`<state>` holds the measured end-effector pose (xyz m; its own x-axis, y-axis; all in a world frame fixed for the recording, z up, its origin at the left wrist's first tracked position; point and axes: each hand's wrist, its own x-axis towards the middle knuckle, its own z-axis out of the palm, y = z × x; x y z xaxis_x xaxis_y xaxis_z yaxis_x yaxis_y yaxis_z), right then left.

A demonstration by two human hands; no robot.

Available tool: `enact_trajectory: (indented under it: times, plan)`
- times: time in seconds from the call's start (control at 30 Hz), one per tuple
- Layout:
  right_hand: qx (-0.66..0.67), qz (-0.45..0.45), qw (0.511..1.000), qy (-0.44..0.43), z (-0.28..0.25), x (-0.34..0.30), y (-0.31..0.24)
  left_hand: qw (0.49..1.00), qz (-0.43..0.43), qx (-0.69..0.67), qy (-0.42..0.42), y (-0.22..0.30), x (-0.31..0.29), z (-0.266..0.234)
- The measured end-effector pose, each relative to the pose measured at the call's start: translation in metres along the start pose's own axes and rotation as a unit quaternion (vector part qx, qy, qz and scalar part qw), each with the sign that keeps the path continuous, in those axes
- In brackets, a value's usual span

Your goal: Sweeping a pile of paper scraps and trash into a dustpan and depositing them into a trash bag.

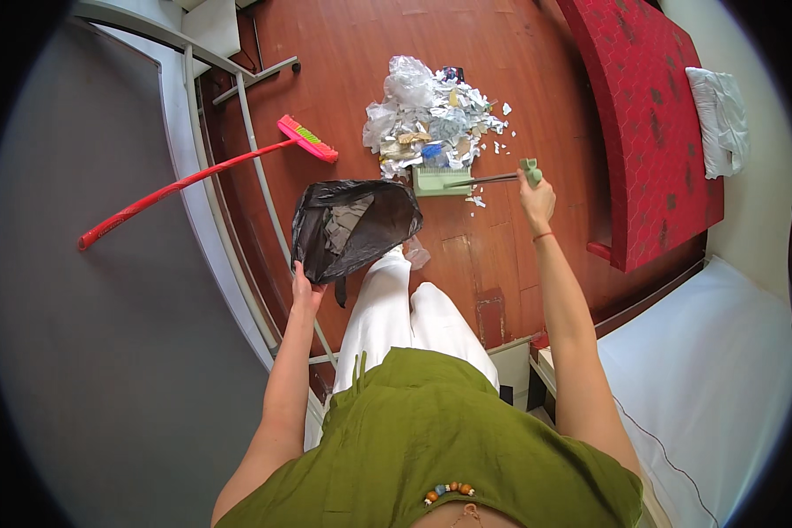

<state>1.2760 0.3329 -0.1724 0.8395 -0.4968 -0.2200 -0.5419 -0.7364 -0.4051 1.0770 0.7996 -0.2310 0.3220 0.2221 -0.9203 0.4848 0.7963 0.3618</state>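
My left hand (306,289) is closed on the near rim of a black garbage bag (383,216), whose mouth gapes upward with some greyish scraps of paper (347,222) inside. In my right hand (538,201) is the green grip of a long-handled dustpan (431,183). The dustpan's pale green, comb-edged pan lies on the floor against the near side of a heap of trash (449,123). Torn white paper, clear plastic bags (410,81) and a blue scrap (432,150) show in that heap.
A broom (194,178) with a red handle and pink-green bristles leans at the left, by a metal frame (253,141) beside a grey board (88,290). On the right are a red patterned panel (647,132) and a white pillow-like bundle (718,121). Brown wooden floor (519,255) lies between.
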Motion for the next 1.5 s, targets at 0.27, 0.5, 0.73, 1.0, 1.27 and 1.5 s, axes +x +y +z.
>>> enact_trajectory:
  times: [0.27, 0.5, 0.73, 1.0, 1.27, 1.5]
  plan:
    - [0.054, -0.005, 0.998, 0.025, 0.023, -0.007, 0.008, 1.0, -0.009, 0.014, 0.009, 0.0, 0.0, -0.001]
    - [0.064, -0.001, 0.998, 0.028, 0.027, -0.003, 0.001, 1.0, -0.002, 0.024, -0.004, -0.005, -0.01, 0.007]
    - [0.133, 0.022, 0.987, 0.081, 0.046, -0.05, 0.043, 1.0, 0.011, 0.018, -0.007, -0.018, -0.012, 0.0]
    - [0.229, 0.017, 0.964, 0.135, 0.027, -0.106, 0.103, 0.998, 0.027, 0.05, 0.007, -0.033, -0.027, 0.019]
    - [0.293, -0.085, 0.932, 0.198, -0.008, -0.163, 0.15, 0.996, 0.047, 0.075, -0.006, -0.031, -0.029, 0.03]
    - [0.193, -0.067, 0.97, 0.131, -0.043, -0.134, 0.15, 0.993, 0.055, 0.102, 0.017, -0.028, -0.017, 0.049]
